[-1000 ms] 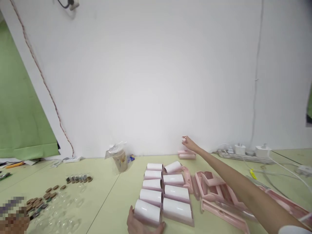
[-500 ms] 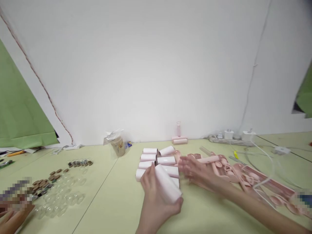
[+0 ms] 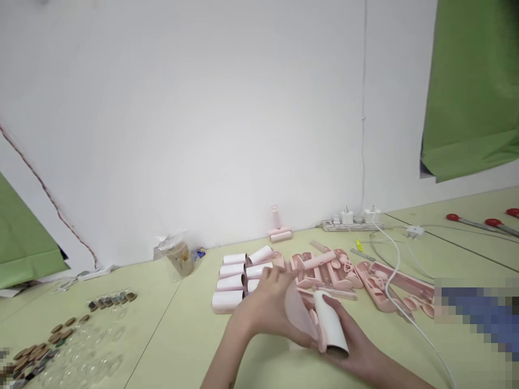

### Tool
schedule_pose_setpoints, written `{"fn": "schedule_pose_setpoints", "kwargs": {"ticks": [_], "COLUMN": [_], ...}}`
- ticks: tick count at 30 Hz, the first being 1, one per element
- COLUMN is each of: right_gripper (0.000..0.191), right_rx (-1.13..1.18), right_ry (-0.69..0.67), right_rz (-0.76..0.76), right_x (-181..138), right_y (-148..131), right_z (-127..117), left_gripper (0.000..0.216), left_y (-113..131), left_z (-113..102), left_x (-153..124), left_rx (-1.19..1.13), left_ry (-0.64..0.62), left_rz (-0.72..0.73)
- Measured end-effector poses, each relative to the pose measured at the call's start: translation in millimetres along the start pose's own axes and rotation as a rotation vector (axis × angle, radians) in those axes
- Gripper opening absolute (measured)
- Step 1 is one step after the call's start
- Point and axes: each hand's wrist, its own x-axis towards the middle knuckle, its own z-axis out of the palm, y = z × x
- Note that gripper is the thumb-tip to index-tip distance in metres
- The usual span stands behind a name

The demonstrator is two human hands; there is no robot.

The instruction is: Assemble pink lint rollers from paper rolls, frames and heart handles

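Note:
My right hand (image 3: 357, 346) is closed round a white paper roll (image 3: 330, 323), held just above the table. My left hand (image 3: 265, 310) pinches a pale pink translucent sheet (image 3: 298, 313) that peels off that roll. Behind my hands lie several more white rolls (image 3: 232, 278) in two rows on pink bases. To the right of them lie pink plastic handle parts (image 3: 324, 267). One assembled pink lint roller (image 3: 279, 229) stands upright by the wall.
A bagged paper cup (image 3: 178, 258) stands at the back. Small glass jars and brown corks (image 3: 65, 329) cover the left. A power strip (image 3: 351, 220) and a white cable (image 3: 397, 281) run on the right. Red-tipped tools (image 3: 478, 221) lie far right.
My right hand came back from the lint roller at the wall and took hold of the roll lifted by my left hand. My left hand now peels the sheet. My view has turned right.

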Motion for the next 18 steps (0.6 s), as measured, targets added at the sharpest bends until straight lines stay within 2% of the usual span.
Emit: {"fn": "schedule_pose_setpoints", "kwargs": {"ticks": [3,6,8,10,13,16,18], "right_gripper": [0.018,0.016,0.016,0.018,0.023,0.024,0.025], "right_rx": [0.101,0.112,0.088,0.048,-0.007,-0.033,-0.039], "right_ry": [0.019,0.031,0.039,0.046,0.057,0.070,0.077], "right_rz": [0.009,-0.021,-0.055,-0.087,-0.119,-0.141,-0.157], "right_x": [4,4,1,-2,-6,-9,-11], "right_y": [-6,-15,-20,-22,-20,-16,-14], "right_z": [-3,-3,-2,0,4,7,9], "left_gripper": [0.087,0.067,0.058,0.058,0.067,0.096,0.099], "left_y": [-13,-33,-44,-50,-49,-41,-34], "left_z": [20,71,108,138,159,159,151], "left_x": [-30,-50,-55,-55,-51,-50,-51], "left_rx": [-0.098,-0.077,-0.033,0.069,0.191,0.193,0.133], "left_ry": [0.301,0.674,0.801,0.821,0.761,0.771,0.777], "left_rz": [-0.215,-0.466,-0.571,-0.642,-0.701,-0.656,-0.541]}}
